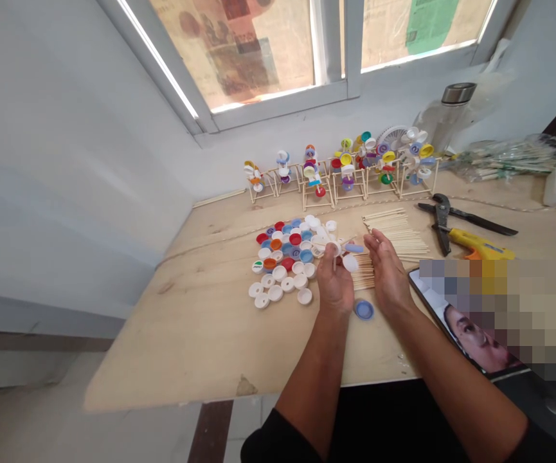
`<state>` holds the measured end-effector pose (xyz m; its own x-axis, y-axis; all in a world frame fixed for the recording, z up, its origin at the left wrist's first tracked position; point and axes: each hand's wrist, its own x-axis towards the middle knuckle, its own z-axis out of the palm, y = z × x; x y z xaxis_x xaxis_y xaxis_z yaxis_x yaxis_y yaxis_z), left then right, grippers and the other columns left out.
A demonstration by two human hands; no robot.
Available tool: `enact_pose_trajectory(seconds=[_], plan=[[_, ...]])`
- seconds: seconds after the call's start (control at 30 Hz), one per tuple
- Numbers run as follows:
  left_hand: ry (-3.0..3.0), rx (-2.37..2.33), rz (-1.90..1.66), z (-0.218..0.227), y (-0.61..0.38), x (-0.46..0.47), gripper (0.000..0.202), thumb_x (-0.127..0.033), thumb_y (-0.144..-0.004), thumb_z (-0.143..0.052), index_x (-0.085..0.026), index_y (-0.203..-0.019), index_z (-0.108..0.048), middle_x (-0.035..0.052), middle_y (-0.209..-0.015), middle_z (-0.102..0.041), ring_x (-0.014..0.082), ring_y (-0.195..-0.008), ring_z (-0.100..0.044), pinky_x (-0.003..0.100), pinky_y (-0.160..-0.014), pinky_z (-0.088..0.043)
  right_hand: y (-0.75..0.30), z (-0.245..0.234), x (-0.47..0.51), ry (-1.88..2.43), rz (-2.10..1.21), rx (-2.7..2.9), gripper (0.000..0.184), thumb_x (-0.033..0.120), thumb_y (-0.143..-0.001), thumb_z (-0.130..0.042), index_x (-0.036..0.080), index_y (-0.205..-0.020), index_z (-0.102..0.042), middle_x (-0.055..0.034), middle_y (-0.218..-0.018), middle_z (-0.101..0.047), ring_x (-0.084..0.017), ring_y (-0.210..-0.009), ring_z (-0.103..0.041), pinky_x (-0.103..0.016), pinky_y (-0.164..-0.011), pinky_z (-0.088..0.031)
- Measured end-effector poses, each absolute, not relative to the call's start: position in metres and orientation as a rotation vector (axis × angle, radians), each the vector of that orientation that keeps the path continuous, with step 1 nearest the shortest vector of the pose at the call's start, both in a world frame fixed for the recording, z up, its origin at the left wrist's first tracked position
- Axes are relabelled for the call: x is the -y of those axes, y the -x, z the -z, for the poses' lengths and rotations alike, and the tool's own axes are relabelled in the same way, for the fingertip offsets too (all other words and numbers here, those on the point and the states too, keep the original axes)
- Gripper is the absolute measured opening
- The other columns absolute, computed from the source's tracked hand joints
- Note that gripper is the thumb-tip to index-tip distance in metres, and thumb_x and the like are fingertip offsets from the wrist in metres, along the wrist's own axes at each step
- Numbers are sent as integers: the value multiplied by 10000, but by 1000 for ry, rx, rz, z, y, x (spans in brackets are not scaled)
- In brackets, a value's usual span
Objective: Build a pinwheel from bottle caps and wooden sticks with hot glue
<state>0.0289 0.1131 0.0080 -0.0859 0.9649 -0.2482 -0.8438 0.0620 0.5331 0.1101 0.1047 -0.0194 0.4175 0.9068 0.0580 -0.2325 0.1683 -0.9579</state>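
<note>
Left hand: your left hand [334, 283] is over the middle of the table [200, 334]; its fingers are closed around the cap wheel [340, 249], gripping it from below
Cap wheel: a small cluster of white and blue caps on thin sticks; you hold it just above the table's middle, between the loose caps and the stick pile
Right hand: your right hand [387, 273] stands on edge just right of the wheel; the fingers are straight, the palm faces your left hand, and it grips nothing; its fingertips are close to the wheel's blue cap, but you cannot tell whether they touch it
Loose caps: the loose caps [282, 260] lie in a flat spread just left of your left hand; white, blue, red and orange, most of them touching
Blue cap: one blue cap [364, 310] lies alone on the table between your two wrists, towards the near edge
Stick pile: the stick pile [396, 230] lies beyond your right hand, partly hidden by it
Pliers: the pliers [441, 222] lie right of the sticks; the yellow glue gun [480, 244] is just beside them
Phone: a phone [444, 302] lies near the right-hand near edge, its screen partly blurred
Finished models: a row of finished models [345, 170] stands along the far edge under the window
Bottle: a clear bottle [444, 112] stands at the far right corner, behind the row
</note>
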Motion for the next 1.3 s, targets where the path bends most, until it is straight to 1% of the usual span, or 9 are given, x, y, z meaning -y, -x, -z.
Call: enact_pose_trajectory(seconds=[0.17,0.3,0.43,0.57,0.73,0.9,1.1,1.3], plan=[[-238,-647,-1538,-7,-29,-115,180,-341,-760,-683,-172,-812,-650,46,-861,-706,184,-914,-675,330,-926,-469,-113,18,-106,1091,-933,759,590,601,-859,-430,235,-1321,-466,-81,-1324,-555,-180,-1297,-446,-408,-1104,-311],[-229,-652,-1538,-8,-29,-115,163,-327,-768,-673,-168,-789,-648,48,-853,-705,176,-893,-675,327,-926,-466,-112,18,-108,1081,-947,763,560,589,-859,-446,231,-1288,-493,-79,-1286,-583,-180,-1266,-481,-418,-1105,-311],[-223,-648,-1530,-9,-29,-115,152,-317,-743,-701,-179,-771,-645,25,-825,-693,180,-902,-675,330,-932,-460,-112,19,-109,1072,-951,775,545,594,-855,-454,238,-1263,-517,-72,-1271,-595,-182,-1245,-501,-426,-1096,-324],[-219,-663,-1532,-9,-28,-114,148,-317,-761,-682,-174,-789,-657,37,-833,-696,182,-911,-669,320,-910,-467,-114,19,-107,1082,-943,787,563,600,-859,-437,235,-1283,-501,-76,-1286,-586,-184,-1254,-492,-424,-1096,-324],[-185,-614,-1562,-8,-25,-112,117,-291,-779,-670,-175,-790,-661,29,-832,-701,162,-902,-667,298,-894,-473,-115,20,-101,1084,-951,801,587,614,-863,-414,241,-1311,-482,-77,-1303,-577,-189,-1267,-482,-424,-1103,-312],[-220,-646,-1579,-9,-28,-107,128,-296,-769,-669,-168,-775,-663,50,-849,-711,174,-886,-669,311,-885,-481,-112,20,-99,1040,-969,757,563,599,-859,-445,234,-1284,-506,-73,-1298,-579,-184,-1249,-498,-420,-1104,-311],[-210,-646,-1568,-14,-32,-103,118,-282,-769,-675,-165,-765,-664,29,-814,-701,164,-865,-671,308,-890,-476,-107,19,-100,1017,-948,738,541,597,-850,-467,229,-1238,-541,-72,-1278,-590,-185,-1236,-509,-417,-1100,-320],[-167,-667,-1599,-12,-27,-103,94,-262,-776,-666,-168,-779,-665,39,-840,-700,158,-883,-663,291,-888,-480,-111,17,-96,1016,-973,727,573,611,-852,-448,239,-1281,-521,-70,-1287,-590,-185,-1258,-491,-419,-1111,-299]])
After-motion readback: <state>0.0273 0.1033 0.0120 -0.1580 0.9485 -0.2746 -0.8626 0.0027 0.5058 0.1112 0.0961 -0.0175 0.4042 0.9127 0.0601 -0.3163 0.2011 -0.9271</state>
